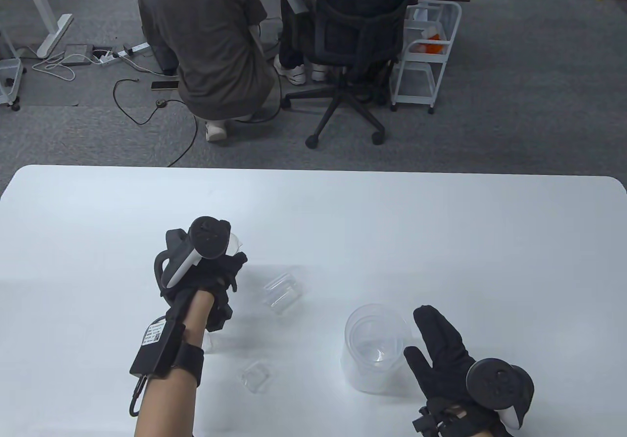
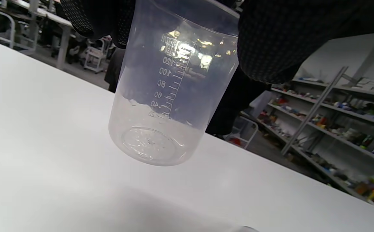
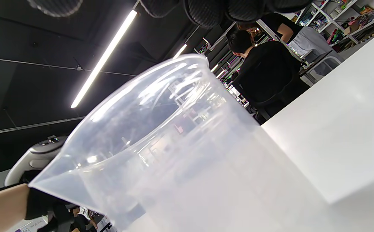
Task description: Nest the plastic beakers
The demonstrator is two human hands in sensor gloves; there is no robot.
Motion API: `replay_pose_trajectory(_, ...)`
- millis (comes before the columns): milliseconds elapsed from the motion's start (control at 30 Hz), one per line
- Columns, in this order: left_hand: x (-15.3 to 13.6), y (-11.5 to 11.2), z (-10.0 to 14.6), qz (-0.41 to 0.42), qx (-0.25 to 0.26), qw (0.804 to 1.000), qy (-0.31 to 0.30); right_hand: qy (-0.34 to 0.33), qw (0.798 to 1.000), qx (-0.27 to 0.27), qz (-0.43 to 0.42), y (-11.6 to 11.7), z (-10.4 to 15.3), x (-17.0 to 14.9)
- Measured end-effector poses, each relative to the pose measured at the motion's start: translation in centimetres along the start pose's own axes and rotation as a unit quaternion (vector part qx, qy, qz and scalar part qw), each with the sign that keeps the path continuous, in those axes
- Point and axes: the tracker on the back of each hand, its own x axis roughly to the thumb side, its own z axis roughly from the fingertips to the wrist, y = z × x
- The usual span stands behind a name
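My left hand [image 1: 215, 280] pinches a clear 150 ml beaker [image 2: 164, 96] near its rim and holds it tilted above the white table [image 1: 441, 241]. In the table view this beaker [image 1: 284, 292] shows just right of the hand. A large clear beaker [image 1: 374, 353] stands upright at the front right, with at least one smaller beaker nested inside. My right hand [image 1: 433, 346] is open with its fingers spread beside the large beaker's right wall. The large beaker [image 3: 174, 154] fills the right wrist view, and no finger grips it.
A small clear beaker [image 1: 255, 376] lies on the table in front of the left hand. Another small clear piece [image 1: 210, 345] sits partly hidden by my left forearm. Beyond the far table edge are a crouching person [image 1: 210, 40] and an office chair [image 1: 352, 40].
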Motion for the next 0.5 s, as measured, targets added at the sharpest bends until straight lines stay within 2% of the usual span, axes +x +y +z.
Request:
replay_pose_trajectory(267,7.0,1.6,3.1,0.012,0.018,0.993,-0.119,0.005,1.000,0.004,-0.007,0.1,0.1,-0.2)
replay_pose_trajectory(500,12.5,1.0,5.8,0.042,0.007,0.975,-0.218,0.006,1.000,0.004,-0.010,0.0,0.1,-0.2)
